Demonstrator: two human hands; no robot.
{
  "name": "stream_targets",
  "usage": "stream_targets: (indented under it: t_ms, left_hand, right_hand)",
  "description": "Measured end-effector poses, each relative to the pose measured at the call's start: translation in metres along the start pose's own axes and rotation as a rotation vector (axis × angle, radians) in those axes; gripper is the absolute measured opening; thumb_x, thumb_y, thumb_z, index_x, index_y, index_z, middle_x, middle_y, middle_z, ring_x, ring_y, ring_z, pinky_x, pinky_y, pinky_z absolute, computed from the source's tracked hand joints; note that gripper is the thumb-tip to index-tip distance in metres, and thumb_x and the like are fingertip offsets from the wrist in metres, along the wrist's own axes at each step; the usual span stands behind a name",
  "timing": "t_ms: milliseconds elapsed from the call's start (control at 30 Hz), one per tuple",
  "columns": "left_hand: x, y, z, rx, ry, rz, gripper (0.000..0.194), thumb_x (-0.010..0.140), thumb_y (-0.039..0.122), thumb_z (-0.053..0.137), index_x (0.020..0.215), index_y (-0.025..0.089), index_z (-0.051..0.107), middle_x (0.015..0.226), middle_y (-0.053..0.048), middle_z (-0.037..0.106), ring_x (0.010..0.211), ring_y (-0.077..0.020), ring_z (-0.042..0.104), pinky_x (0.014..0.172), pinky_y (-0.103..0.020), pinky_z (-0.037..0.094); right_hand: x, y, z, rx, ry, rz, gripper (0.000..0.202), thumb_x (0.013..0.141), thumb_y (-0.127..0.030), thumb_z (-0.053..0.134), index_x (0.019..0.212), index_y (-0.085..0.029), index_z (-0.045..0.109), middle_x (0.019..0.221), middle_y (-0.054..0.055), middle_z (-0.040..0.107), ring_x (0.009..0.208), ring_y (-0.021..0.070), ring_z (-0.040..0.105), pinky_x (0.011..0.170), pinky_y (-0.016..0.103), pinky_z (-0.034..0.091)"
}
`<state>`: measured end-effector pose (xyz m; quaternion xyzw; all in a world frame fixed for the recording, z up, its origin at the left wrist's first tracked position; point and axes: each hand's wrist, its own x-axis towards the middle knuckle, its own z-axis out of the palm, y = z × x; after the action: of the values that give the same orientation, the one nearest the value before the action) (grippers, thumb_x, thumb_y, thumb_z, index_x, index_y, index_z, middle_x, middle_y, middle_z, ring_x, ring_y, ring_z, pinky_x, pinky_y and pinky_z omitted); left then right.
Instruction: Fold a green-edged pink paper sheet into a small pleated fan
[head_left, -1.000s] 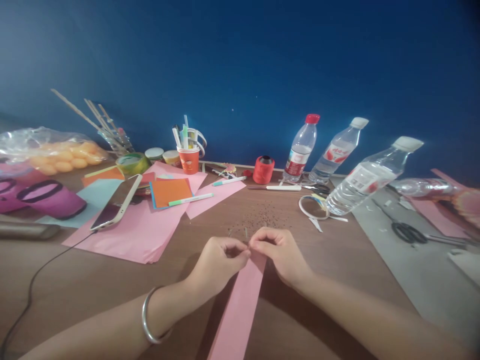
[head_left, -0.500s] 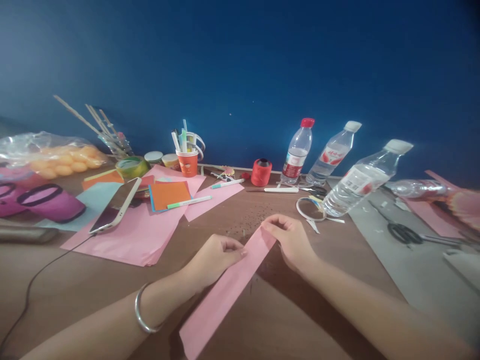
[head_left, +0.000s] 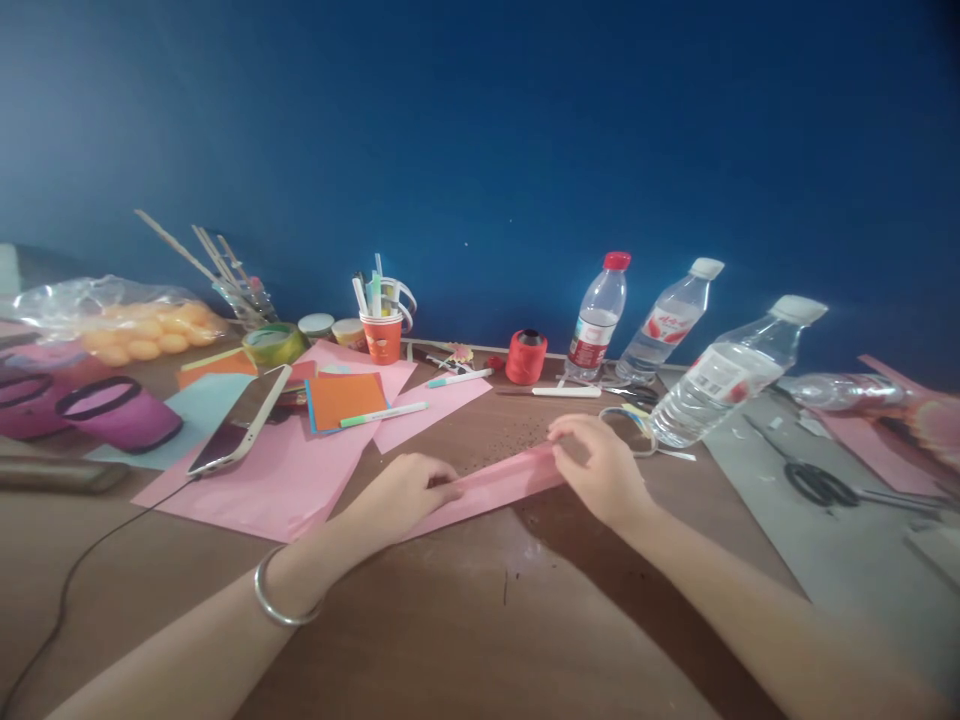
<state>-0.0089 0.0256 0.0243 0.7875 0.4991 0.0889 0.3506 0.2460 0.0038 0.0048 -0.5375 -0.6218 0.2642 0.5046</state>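
Observation:
A long pink paper strip (head_left: pixel 504 484) stretches between my two hands above the brown table. My left hand (head_left: pixel 411 497), with a silver bangle on its wrist, pinches the strip's near edge between thumb and fingers. At the strip's right end, my right hand (head_left: pixel 602 472) grips it with thumb and fingertips. The strip's left part runs behind my left hand and is partly hidden there. Small dark specks lie on the table just beyond the strip.
Pink sheets (head_left: pixel 285 500) lie at the left under a phone (head_left: pixel 240 420) on a cable. A red thread spool (head_left: pixel 526 358), a paper cup of pens (head_left: pixel 383 340) and water bottles (head_left: pixel 731 375) stand at the back. Black-handled scissors (head_left: pixel 821 484) rest on grey paper at the right.
The strip has swung from a steep diagonal to a flatter slant, its near end moving up and away. My left hand has shifted left, my right hand slightly right. The view has tilted a little.

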Motion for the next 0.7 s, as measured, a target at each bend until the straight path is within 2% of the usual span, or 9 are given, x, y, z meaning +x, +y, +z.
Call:
stream_targets:
  t_ms: [67,100,167,233,333,433,533,700]
  left_hand:
    - [-0.002,0.005,0.001,0.057,-0.026,0.035,0.028,0.08,0.039,0.049,0.074,0.019,0.068,0.073,0.0,0.067,0.069,-0.017,0.056,0.061,-0.025,0.035]
    - [-0.003,0.008,0.002,0.082,-0.043,0.051,0.029,0.081,0.039,0.048,0.072,0.019,0.067,0.069,0.0,0.066,0.066,-0.0162,0.056,0.059,-0.025,0.034]
    - [-0.005,0.012,0.006,0.131,-0.071,0.081,0.029,0.083,0.038,0.047,0.073,0.02,0.067,0.068,0.001,0.066,0.064,-0.0154,0.056,0.057,-0.024,0.033]
    - [-0.005,0.014,0.009,0.179,-0.087,0.106,0.029,0.084,0.038,0.045,0.077,0.021,0.068,0.073,0.0,0.068,0.066,-0.0157,0.057,0.058,-0.024,0.033]
    - [-0.006,0.016,0.013,0.25,-0.105,0.142,0.03,0.087,0.037,0.043,0.08,0.022,0.068,0.076,-0.002,0.069,0.069,-0.0173,0.059,0.059,-0.025,0.033]
    - [-0.006,0.018,0.018,0.315,-0.111,0.174,0.032,0.089,0.038,0.041,0.081,0.022,0.068,0.08,-0.003,0.07,0.072,-0.02,0.061,0.061,-0.027,0.033]
    - [-0.009,0.022,0.022,0.362,-0.105,0.199,0.036,0.09,0.04,0.038,0.081,0.022,0.067,0.083,-0.005,0.07,0.076,-0.0223,0.062,0.062,-0.028,0.034]
    - [-0.011,0.025,0.017,0.324,-0.105,0.173,0.036,0.089,0.042,0.039,0.08,0.023,0.068,0.078,-0.003,0.07,0.072,-0.0196,0.061,0.061,-0.026,0.035]
  right_hand:
    - [-0.006,-0.007,0.002,-0.29,-0.135,-0.253,0.014,0.077,-0.018,0.057,0.086,-0.018,0.067,0.099,0.008,0.065,0.099,0.025,0.051,0.09,0.039,0.035]
    - [-0.01,-0.01,0.005,-0.413,-0.226,-0.35,0.018,0.081,-0.018,0.053,0.092,-0.017,0.067,0.101,0.009,0.066,0.099,0.0245,0.052,0.09,0.039,0.035]
    - [-0.016,-0.015,0.011,-0.543,-0.398,-0.407,0.022,0.089,-0.022,0.047,0.099,-0.017,0.066,0.099,0.008,0.067,0.093,0.022,0.055,0.086,0.035,0.039]
    - [-0.02,-0.019,0.017,-0.578,-0.518,-0.351,0.025,0.093,-0.028,0.044,0.1,-0.019,0.066,0.095,0.006,0.068,0.087,0.0194,0.058,0.078,0.031,0.042]
    - [-0.021,-0.024,0.018,-0.615,-0.618,-0.261,0.026,0.093,-0.031,0.043,0.093,-0.024,0.068,0.09,0.002,0.07,0.084,0.0183,0.061,0.076,0.03,0.041]
    - [-0.019,-0.031,0.015,-0.639,-0.676,-0.208,0.023,0.091,-0.028,0.048,0.084,-0.023,0.069,0.084,0.001,0.07,0.079,0.0181,0.061,0.073,0.029,0.04]
    - [-0.019,-0.037,0.014,-0.59,-0.716,-0.148,0.021,0.089,-0.028,0.049,0.084,-0.022,0.069,0.081,0.002,0.069,0.075,0.0171,0.061,0.066,0.026,0.039]
    - [-0.019,-0.037,0.014,-0.428,-0.748,-0.041,0.018,0.085,-0.025,0.052,0.083,-0.022,0.069,0.081,0.001,0.07,0.073,0.0148,0.061,0.064,0.023,0.039]
